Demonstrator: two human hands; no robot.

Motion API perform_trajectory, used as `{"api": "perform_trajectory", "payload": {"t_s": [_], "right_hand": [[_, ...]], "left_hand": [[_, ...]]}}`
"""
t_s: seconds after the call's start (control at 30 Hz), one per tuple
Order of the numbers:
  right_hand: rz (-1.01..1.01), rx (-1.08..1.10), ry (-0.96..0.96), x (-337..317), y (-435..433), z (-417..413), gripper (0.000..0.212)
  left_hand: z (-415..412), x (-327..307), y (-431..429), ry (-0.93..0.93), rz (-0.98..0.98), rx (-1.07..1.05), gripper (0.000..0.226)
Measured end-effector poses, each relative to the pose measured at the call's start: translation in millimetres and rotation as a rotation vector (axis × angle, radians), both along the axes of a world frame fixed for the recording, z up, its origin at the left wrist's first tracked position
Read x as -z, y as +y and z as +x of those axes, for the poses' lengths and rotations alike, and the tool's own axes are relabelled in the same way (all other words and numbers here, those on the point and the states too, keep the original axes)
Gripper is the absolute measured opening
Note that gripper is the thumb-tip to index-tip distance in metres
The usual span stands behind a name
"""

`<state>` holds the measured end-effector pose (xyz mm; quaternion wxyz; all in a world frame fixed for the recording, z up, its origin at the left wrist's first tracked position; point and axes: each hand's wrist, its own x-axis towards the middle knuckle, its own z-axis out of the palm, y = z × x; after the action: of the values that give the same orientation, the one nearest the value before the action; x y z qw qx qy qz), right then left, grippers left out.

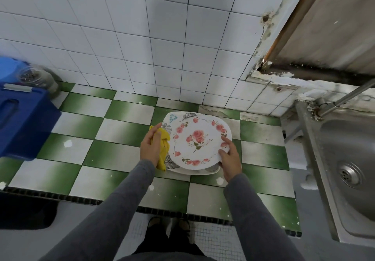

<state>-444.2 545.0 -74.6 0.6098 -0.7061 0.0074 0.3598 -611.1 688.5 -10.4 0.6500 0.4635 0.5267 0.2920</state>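
Observation:
A round white plate point(205, 149) with pink roses lies on top of a squarish white plate point(174, 118) with grey leaf prints, on the green-and-white tiled counter point(121, 130). My right hand point(230, 159) grips the rose plate's right rim, thumb on top. My left hand point(151, 146) holds a bunched yellow cloth point(164, 149) against the left edge of the plates. How many plates sit in the stack underneath is hidden.
A blue plastic box point(22, 122) and a clear jar point(34, 79) stand at the counter's left end. A steel sink point(349, 171) with a drain and a tap pipe point(351, 95) is on the right. White wall tiles rise behind.

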Motion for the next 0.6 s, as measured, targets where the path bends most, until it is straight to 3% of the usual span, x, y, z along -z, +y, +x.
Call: {"api": "perform_trajectory", "payload": {"t_s": [0.33,0.47,0.6], "right_hand": [[0.059,-0.001,-0.157,-33.8,23.2,-3.6,0.038],[0.021,-0.029,-0.324,-47.7,28.8,-2.5,0.033],[0.115,-0.033,-0.442,-69.0,32.8,-1.7,0.031]], "left_hand": [[-1.7,-6.0,14.3,-0.037,0.009,0.033,0.031],[-3.3,-8.2,21.3,-0.037,0.047,0.074,0.033],[-3.2,-9.8,27.0,-0.051,0.076,0.086,0.033]]}}
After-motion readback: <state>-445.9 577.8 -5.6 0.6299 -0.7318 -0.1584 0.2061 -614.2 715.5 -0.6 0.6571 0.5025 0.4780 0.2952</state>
